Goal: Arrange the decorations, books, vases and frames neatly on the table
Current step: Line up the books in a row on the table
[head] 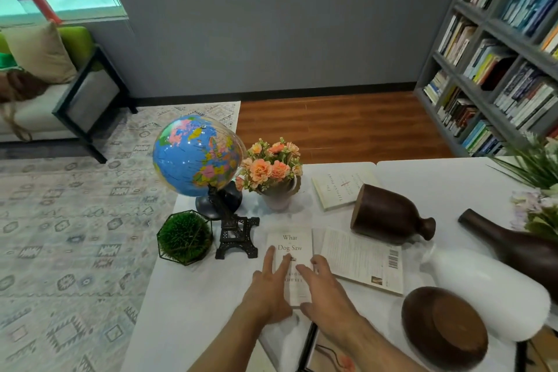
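Books lie scattered on the white worktop [193,305]. A white book [291,254] titled "What the Dog Saw" lies flat, face up, near the front edge, and both hands rest on it. The left hand [267,287] has its fingers spread flat across the cover's left side; the right hand [324,287] lies open-palmed over the lower right part. Neither hand grips anything.

Just right of that book lies a second book [362,260], back cover up with a barcode showing, its edge touching or nearly touching the first. A third book [338,187] lies farther back, angled, beside the flowers.

At the back left stands a globe [193,157] on a dark base. A small black tower model [235,232] stands in front of it, and left of that sits a green moss ball in a glass case [184,237]. A vase of orange flowers [273,172] stands upright right of the globe.

Three vases lie tipped on their sides: a short brown vase [389,214] behind the second book, a white vase [489,290] toward the right front, and a long dark vase [519,244] behind the white one. A brown bowl [444,326] rests tilted at the front right, just beside the white vase. Green leaves [534,166] and pale flowers [534,208] show at the right edge.
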